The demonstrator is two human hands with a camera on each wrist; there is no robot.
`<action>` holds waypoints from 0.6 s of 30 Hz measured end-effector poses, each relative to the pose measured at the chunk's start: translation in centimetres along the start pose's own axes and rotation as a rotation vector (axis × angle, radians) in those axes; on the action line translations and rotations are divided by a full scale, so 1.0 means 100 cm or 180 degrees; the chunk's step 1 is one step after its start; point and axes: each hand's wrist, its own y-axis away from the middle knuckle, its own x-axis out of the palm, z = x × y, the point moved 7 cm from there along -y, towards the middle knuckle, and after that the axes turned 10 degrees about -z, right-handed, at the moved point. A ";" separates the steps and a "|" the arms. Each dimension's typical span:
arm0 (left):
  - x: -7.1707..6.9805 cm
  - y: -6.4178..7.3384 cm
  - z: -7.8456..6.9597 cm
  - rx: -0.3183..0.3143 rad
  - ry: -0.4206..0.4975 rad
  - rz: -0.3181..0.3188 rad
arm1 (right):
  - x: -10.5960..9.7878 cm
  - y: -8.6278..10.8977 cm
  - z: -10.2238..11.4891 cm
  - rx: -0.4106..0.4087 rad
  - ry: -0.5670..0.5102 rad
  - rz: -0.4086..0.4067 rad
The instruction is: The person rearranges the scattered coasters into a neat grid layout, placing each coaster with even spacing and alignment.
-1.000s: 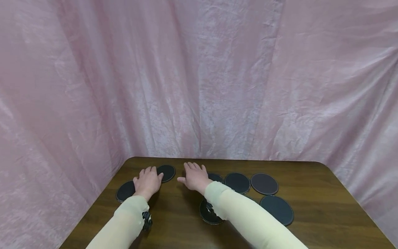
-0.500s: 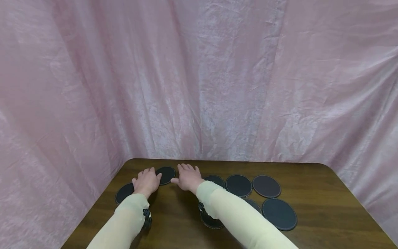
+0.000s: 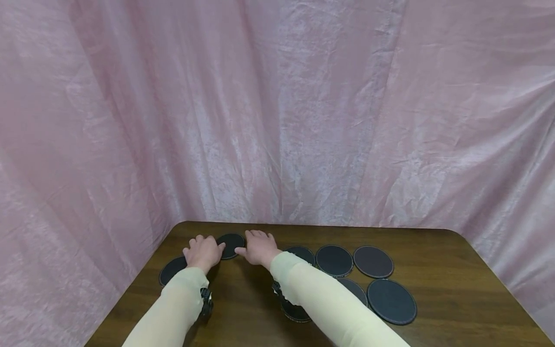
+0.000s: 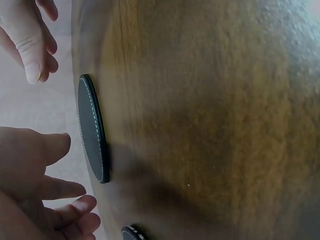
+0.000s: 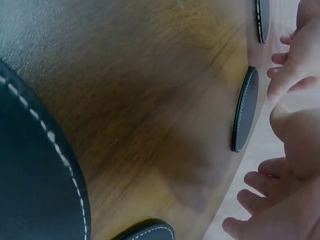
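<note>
Between my two hands lies a round dark coaster (image 3: 231, 246) with pale stitching around its edge, flat on the table near the back. My left hand (image 3: 203, 252) hovers by its left side, thumb tip at the rim, fingers loosely bent and holding nothing. On the other side, my right hand (image 3: 260, 247) has its thumb pointed at the coaster's right rim, with the fingers extended and nothing held. In the left wrist view the coaster (image 4: 92, 130) sits just beyond my left thumb (image 4: 56, 147). Another dark coaster (image 3: 171, 271) is partly hidden behind my left hand and sleeve.
Several more round coasters lie toward the right, among them a black one (image 3: 334, 260), a brownish one (image 3: 373, 261) and a blue-black one (image 3: 391, 301). My right forearm covers parts of others. A pink curtain (image 3: 277, 120) hangs behind the wooden table (image 3: 459, 289).
My right hand has shifted left, closer to the coaster between the hands. The left hand has stayed nearly in place, and the head view has moved slightly.
</note>
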 end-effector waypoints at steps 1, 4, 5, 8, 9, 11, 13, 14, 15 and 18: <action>0.000 0.001 0.000 -0.0001 -0.0004 0.0021 | -0.001 0.001 0.001 -0.0007 0.0003 0.0012; 0.003 0.001 0.002 0.0006 -0.0016 0.0072 | 0.002 0.001 0.001 -0.0037 0.0011 0.0018; 0.003 0.001 0.003 0.0007 -0.0020 0.0082 | 0.003 0.000 0.001 -0.0037 0.0015 0.0029; 0.005 0.001 0.005 0.0008 -0.0019 0.0105 | 0.007 -0.002 0.001 -0.0032 -0.0006 0.0070; 0.006 0.001 0.005 0.0010 -0.0018 0.0113 | 0.010 -0.003 0.001 -0.0019 -0.0014 0.0103; 0.005 0.002 0.004 0.0005 -0.0012 0.0130 | 0.013 -0.003 0.001 -0.0009 -0.0036 0.0178; 0.006 0.002 0.004 0.0008 -0.0011 0.0147 | 0.019 -0.006 -0.001 -0.0007 -0.0055 0.0230; 0.006 0.002 0.005 0.0008 -0.0013 0.0155 | 0.020 -0.005 -0.001 -0.0005 -0.0085 0.0266; 0.007 0.001 0.005 0.0008 -0.0014 0.0160 | 0.023 -0.007 -0.002 -0.0006 -0.0079 0.0279; 0.010 -0.001 0.005 0.0014 -0.0010 0.0170 | 0.030 -0.010 -0.003 -0.0017 -0.0134 0.0274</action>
